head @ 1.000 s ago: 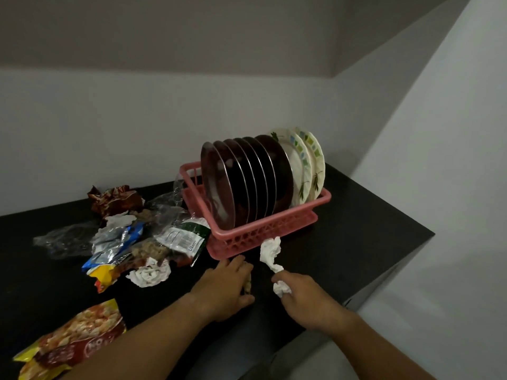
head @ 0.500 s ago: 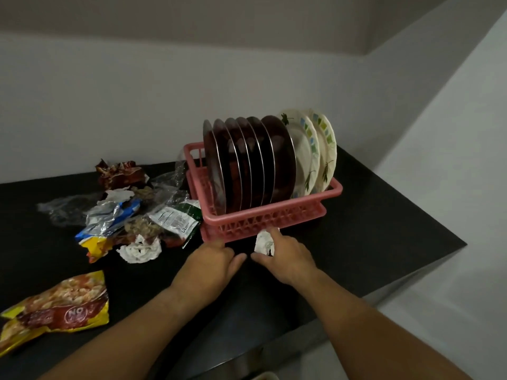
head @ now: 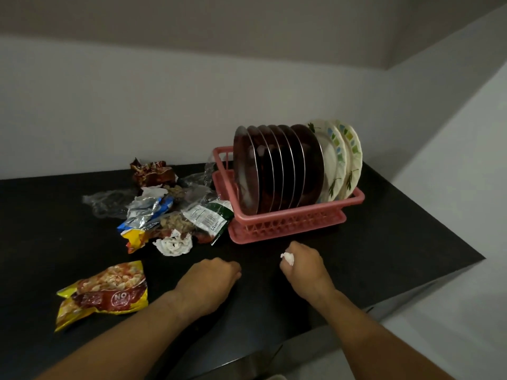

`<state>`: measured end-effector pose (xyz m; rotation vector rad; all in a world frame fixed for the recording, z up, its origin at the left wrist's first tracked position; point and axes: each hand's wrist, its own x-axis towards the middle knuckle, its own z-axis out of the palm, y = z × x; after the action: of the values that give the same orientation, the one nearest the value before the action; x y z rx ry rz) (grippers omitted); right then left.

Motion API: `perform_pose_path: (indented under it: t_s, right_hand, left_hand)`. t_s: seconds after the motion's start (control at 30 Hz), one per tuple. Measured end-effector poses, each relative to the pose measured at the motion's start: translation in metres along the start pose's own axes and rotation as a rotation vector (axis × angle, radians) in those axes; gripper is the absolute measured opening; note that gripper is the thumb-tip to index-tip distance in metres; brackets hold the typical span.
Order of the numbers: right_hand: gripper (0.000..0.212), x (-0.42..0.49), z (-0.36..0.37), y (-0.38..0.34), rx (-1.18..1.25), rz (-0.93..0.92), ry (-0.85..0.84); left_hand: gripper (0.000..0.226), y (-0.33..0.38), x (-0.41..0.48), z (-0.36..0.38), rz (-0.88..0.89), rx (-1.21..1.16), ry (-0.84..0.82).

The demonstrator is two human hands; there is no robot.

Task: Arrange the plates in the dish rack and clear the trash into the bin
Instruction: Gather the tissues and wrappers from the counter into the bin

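Observation:
A pink dish rack [head: 285,229] stands on the black counter [head: 384,242]. Several dark steel plates [head: 274,171] and two white patterned plates [head: 343,160] stand upright in it. My right hand [head: 304,266] is just in front of the rack and grips a crumpled white tissue [head: 288,258], of which only a bit shows. My left hand [head: 210,283] rests on the counter beside it, curled into a fist, with nothing showing in it. Trash lies to the left: a white tissue wad [head: 174,244] and a yellow-red snack bag [head: 104,292].
A heap of wrappers [head: 153,212], clear plastic [head: 107,201] and a crumpled red-brown packet [head: 152,174] lies left of the rack near the wall. The counter's front edge [head: 356,311] runs under my forearms, and its right corner ends past the rack. No bin is in view.
My right hand has gathered the long white tissue into its fist and drawn back from the rack. My left hand has curled into a fist. The view has shifted left.

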<state>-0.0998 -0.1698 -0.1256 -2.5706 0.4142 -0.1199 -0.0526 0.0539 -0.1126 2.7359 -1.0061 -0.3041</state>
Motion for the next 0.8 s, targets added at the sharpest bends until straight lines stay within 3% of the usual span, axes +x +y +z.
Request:
perform_pose_path:
  t_s: [0.17,0.3,0.43,0.5,0.63,0.8]
  right_hand:
    - [0.020,-0.022,-0.011,-0.033,0.253,0.068,0.019]
    - [0.009,-0.039,-0.014,-0.052,0.164,0.086,0.071]
    - [0.048,-0.059,-0.010,-0.073,0.085,0.150,0.100]
    - [0.056,-0.070,-0.008,-0.081,0.101,0.179,0.103]
    - [0.046,-0.088,-0.008,-0.091,0.260,0.286,0.074]
    - [0.017,-0.114,-0.011,-0.081,0.377,0.251,0.080]
  left_hand:
    - [0.044,-0.004,-0.005,-0.019,0.036,-0.076,0.111]
    - [0.058,-0.011,-0.010,-0.023,0.082,-0.183,0.194]
    - [0.056,-0.021,-0.014,-0.017,0.087,-0.292,0.213]
    - [0.049,-0.023,-0.020,-0.011,0.126,-0.252,0.166]
    - [0.032,-0.021,-0.035,-0.013,0.153,-0.271,0.064]
    - [0.019,-0.008,-0.053,-0.019,0.092,-0.328,0.119]
